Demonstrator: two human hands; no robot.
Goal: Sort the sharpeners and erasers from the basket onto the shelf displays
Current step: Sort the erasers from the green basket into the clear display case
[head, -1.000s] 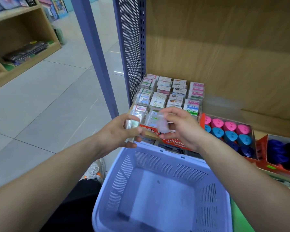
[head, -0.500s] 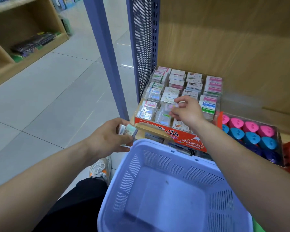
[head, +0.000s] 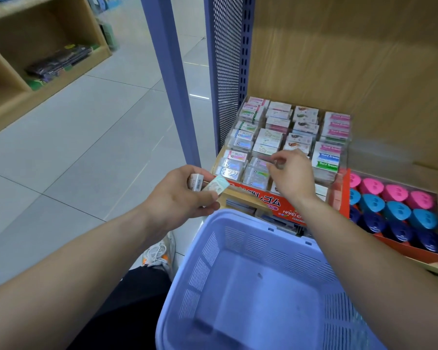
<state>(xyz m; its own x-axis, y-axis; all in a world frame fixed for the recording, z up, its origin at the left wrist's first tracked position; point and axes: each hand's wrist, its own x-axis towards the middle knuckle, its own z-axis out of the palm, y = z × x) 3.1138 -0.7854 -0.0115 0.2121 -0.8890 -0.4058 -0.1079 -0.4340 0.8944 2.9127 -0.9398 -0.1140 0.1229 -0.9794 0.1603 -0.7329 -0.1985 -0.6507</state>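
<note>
Caught a lavender plastic basket low in front, with slotted walls and a smooth rounded rim, tucked against the wood-grain shelf. Behind it, found a clear acrylic stepped display fronted by a red printed cardboard box. Counted four columns of small rectangular erasers in there, film-wrapped and glossy. To the right, spotted heart-shaped plastic sharpeners in a red tray. Counted four pink and four light blue, with dark blue ones in front, partly hidden. Gripped two more wrapped erasers in the left hand, just left of the display's front corner: a white block with a barcode and a shiny holographic one, thumb and curled fingers round both. Hovered the right hand over the front middle compartment, fingertips bunched. Too blurred to call: pinching an eraser or not.
</note>
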